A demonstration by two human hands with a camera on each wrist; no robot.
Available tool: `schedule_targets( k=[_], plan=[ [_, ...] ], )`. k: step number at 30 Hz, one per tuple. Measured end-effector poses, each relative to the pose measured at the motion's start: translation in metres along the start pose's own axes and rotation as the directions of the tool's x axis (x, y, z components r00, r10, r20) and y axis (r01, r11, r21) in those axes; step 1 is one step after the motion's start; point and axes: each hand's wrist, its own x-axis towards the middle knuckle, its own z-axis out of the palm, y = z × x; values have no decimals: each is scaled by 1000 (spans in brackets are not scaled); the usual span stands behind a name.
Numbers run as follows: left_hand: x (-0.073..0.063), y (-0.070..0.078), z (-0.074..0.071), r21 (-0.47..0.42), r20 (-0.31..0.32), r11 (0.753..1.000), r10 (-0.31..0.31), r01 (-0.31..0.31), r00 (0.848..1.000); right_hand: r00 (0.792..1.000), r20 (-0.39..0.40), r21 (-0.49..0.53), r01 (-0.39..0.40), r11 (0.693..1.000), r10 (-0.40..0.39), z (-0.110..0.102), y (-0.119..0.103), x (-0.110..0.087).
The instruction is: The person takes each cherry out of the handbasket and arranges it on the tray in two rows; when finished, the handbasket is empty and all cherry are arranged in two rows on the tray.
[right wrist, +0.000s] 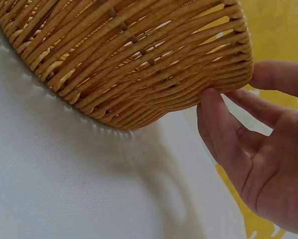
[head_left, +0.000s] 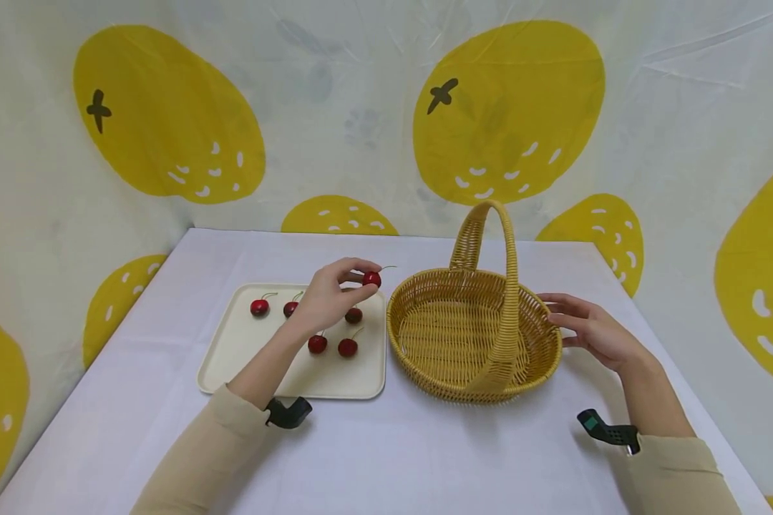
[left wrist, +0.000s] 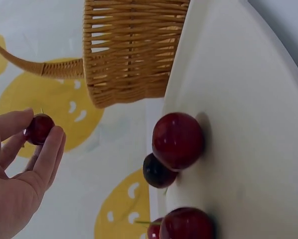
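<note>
My left hand (head_left: 325, 299) pinches a dark red cherry (head_left: 371, 279) between thumb and fingers, its thin green stem pointing right. This hand is over the back right part of a cream tray (head_left: 232, 350), where several other cherries (head_left: 348, 347) lie. In the left wrist view the pinched cherry (left wrist: 40, 129) is apart from the tray and the basket. A woven yellow wicker basket (head_left: 451, 336) with a tall arched handle stands right of the tray, nothing inside it. My right hand (head_left: 599, 335) touches the basket's right end with extended fingers, one fingertip at the rim.
A white cloth (head_left: 425, 450) covers the table under the tray and basket. Behind and at both sides hangs a pale curtain (head_left: 341, 129) with large yellow fruit prints. The basket's handle (head_left: 509, 286) rises well above its rim.
</note>
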Motion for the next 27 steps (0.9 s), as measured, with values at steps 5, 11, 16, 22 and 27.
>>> schedule_targets(
  k=[5, 11, 16, 22, 27],
  plan=[
    [-11, -3, -12, -12, -9, 999, -51, 51, 999, 1000, -1, 0, 2, 1000, -2, 0, 0, -1],
    [-24, -12, -26, -12, -36, 997, -76, 75, 996, 1000, -3, 11, 4, 1000, -4, -1, 0, 0],
    [-30, -17, -37, 27, -46, 993, -111, 112, 993, 1000, 1, 12, 14, 1000, -14, -2, -1, 2],
    [-44, -23, -53, 29, -65, 985, -166, 168, 984, 1000, 2, 11, 13, 1000, -13, -1, 1, 4],
    [-58, -36, -66, 85, -89, 977, -188, 196, 978, 1000, 2, 12, 10, 1000, -10, 0, 0, 2]
  ],
)
